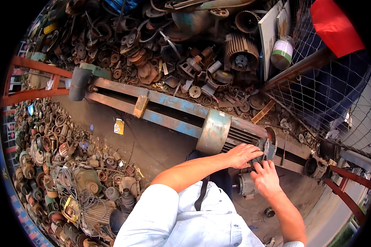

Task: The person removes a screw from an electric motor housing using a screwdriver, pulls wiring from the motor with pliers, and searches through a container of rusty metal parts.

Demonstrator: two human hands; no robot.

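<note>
A large electric motor with a weathered green-grey end and ribbed housing lies across a metal rail frame. At its right end is a dark grey box-like part. My left hand reaches over the motor's near side, its fingers closed together on the near edge of this part. From below, my right hand curls its fingers against the same part, close to the left fingertips. Their exact grip is partly hidden. A thin screwdriver-like tool sits on the rails just right of the part.
Beneath my hands a smaller finned motor rests on the ground. Scrap motor parts pile up beyond the rails, with more heaps at left. A wire mesh fence and a jar stand at the far right.
</note>
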